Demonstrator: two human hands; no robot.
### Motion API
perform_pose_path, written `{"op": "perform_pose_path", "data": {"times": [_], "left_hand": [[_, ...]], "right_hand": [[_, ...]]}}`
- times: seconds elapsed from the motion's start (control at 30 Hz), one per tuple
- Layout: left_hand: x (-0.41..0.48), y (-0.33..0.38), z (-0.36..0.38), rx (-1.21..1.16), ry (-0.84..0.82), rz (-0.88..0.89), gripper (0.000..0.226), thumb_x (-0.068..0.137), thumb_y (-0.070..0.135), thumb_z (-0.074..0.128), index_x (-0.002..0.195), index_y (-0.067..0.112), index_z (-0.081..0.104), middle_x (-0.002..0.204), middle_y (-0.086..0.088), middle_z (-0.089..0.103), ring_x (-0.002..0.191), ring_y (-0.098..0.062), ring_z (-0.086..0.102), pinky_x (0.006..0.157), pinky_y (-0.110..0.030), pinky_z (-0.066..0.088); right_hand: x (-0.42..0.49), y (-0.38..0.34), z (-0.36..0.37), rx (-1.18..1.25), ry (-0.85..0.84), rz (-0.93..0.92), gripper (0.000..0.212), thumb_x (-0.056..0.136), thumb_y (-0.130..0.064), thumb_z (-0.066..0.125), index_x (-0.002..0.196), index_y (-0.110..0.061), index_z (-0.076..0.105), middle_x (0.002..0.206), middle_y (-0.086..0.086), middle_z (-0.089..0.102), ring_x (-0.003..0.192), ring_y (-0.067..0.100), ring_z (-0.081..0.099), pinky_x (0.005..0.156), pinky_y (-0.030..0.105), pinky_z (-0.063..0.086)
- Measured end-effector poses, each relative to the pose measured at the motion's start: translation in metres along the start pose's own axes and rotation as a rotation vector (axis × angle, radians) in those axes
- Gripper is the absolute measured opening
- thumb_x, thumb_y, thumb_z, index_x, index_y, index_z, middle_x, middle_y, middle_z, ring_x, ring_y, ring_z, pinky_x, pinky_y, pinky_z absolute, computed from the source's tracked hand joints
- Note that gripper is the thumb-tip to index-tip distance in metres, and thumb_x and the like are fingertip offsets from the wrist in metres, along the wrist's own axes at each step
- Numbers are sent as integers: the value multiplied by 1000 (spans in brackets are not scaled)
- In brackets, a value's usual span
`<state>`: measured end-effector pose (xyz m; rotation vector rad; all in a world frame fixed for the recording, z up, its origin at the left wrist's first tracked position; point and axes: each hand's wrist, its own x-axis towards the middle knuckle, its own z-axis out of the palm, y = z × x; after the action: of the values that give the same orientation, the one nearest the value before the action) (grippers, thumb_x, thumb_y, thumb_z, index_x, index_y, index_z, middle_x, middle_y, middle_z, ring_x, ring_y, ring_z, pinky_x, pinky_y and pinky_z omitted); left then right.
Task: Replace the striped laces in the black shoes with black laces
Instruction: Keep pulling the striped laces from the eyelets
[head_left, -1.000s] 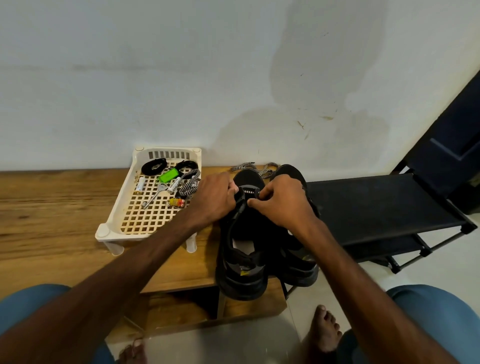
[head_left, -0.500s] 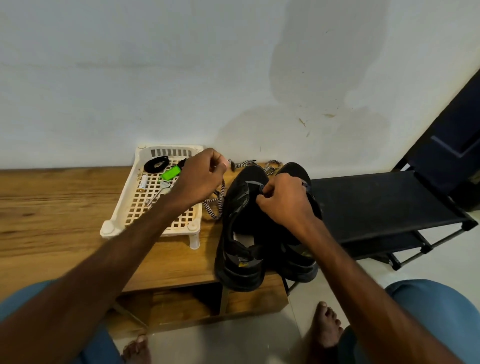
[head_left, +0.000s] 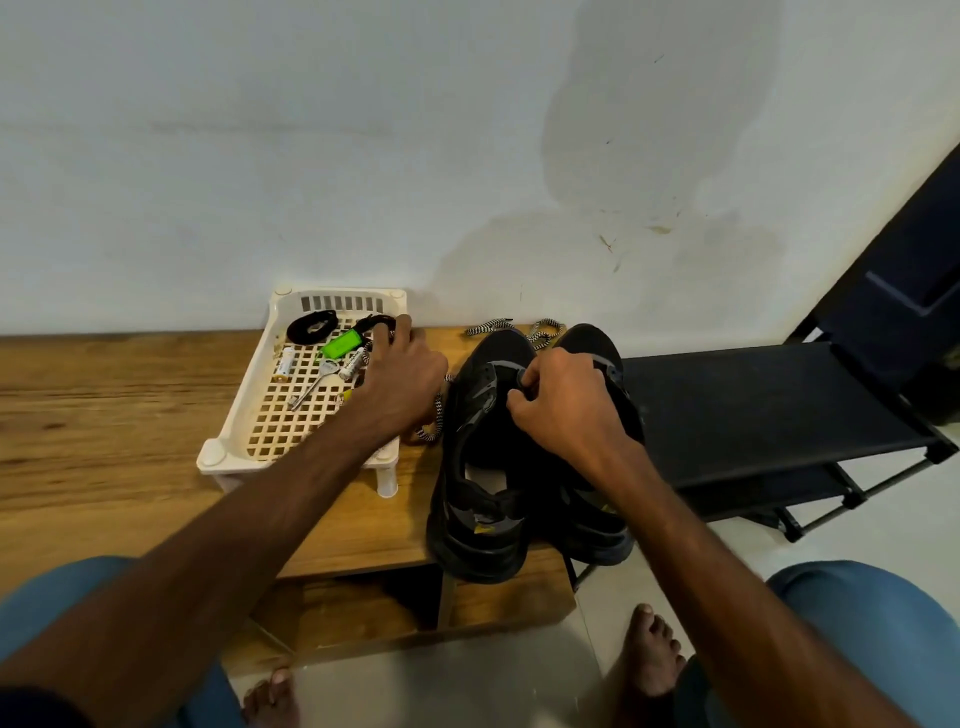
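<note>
Fingers of the right grip curl tight and pinch the tongue of the left shoe, at the top of its throat. That black shoe stands on the counter with its toe to the wall and its heel over the near edge. The right shoe stands touching it, just right of this grip and partly under the wrist.

The left grip hangs over the right rim of a white lattice tray, knuckles up and fingers curled down. A striped lace runs out from under its palm, loops on the counter between the two grips, and shows again by the fingertips inside the tray. It appears to be held, though the palm hides the hold itself. A second striped lace lies on the counter beyond the right grip, behind the toes.

At the left grip's fingertips lies a coiled black lace. Another black coil lies farther left, by the tray's far wall. Just left of the knuckles are a green block, two batteries and a metal key. A black rack stands well to the right of the right grip.
</note>
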<state>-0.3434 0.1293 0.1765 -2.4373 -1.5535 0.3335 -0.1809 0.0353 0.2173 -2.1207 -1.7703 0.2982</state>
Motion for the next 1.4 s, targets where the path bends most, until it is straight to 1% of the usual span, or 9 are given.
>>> {"op": "perform_pose_path", "data": {"times": [0.23, 0.43, 0.57, 0.77, 0.87, 0.93, 1.1, 1.3, 1.4], "left_hand": [[-3, 6, -17, -106, 189, -98, 17, 91, 9, 61, 107, 9, 68, 107, -14, 70, 120, -38, 51, 99, -48, 40], [-4, -18, -67, -1108, 535, -102, 16, 93, 4, 65, 101, 7, 77, 89, -8, 77, 75, -21, 75, 75, -38, 63], [14, -13, -100, -1474, 558, 11, 26, 94, -10, 57, 109, 2, 74, 94, -8, 78, 87, -14, 76, 85, -35, 62], [47, -10, -112, -1280, 646, 53, 41, 84, -16, 52, 114, 4, 71, 104, -3, 77, 104, -13, 71, 96, -31, 56], [53, -6, -94, -1162, 616, 25, 47, 81, -18, 51, 118, 6, 69, 115, -5, 73, 106, -13, 65, 85, -1, 43], [56, -3, -76, -1094, 472, 40, 48, 83, -15, 56, 125, 7, 65, 126, -8, 68, 112, -14, 59, 79, 5, 36], [58, -1, -48, -801, -13, 113, 57, 85, -1, 66, 139, 11, 54, 146, -8, 54, 131, -25, 52, 99, -27, 43], [33, 15, -50, -643, 163, 24, 34, 87, 12, 67, 120, 21, 70, 128, -3, 66, 123, -27, 55, 103, -48, 48], [16, 20, -55, -696, 236, 58, 27, 92, 29, 68, 118, 20, 70, 123, -2, 67, 116, -23, 59, 98, -43, 50]], "right_hand": [[1, 2, 0, -16, -16, -2, 24, 95, -29, 69, 99, -6, 72, 86, 7, 71, 78, 21, 70, 79, 39, 63], [2, 2, 0, -32, -10, -18, 23, 94, -29, 71, 93, -6, 68, 82, 7, 66, 77, 24, 69, 73, 38, 62], [2, 1, -1, -19, -6, -21, 23, 93, -29, 72, 92, -7, 65, 85, 8, 67, 80, 26, 70, 75, 42, 63], [5, 3, 0, 5, -32, -22, 22, 93, -28, 73, 98, -7, 68, 85, 5, 68, 79, 21, 71, 75, 38, 64], [6, 3, 1, 13, -47, -23, 23, 94, -29, 72, 104, -8, 67, 90, 5, 68, 83, 21, 71, 78, 36, 63], [7, 2, 2, -1, -44, -29, 23, 95, -30, 71, 102, -9, 66, 90, 5, 67, 85, 23, 70, 79, 38, 63], [9, 4, -6, 44, -74, -24, 36, 96, -44, 68, 94, -8, 73, 83, 5, 70, 76, 20, 69, 74, 38, 62], [12, 28, -44, 227, 185, 15, 6, 91, -20, 75, 95, -18, 79, 88, -3, 75, 77, 11, 71, 80, 37, 63], [10, 50, -58, 85, 200, 60, 42, 83, -40, 82, 119, -20, 73, 117, 1, 69, 102, 17, 66, 88, 38, 60]]}}
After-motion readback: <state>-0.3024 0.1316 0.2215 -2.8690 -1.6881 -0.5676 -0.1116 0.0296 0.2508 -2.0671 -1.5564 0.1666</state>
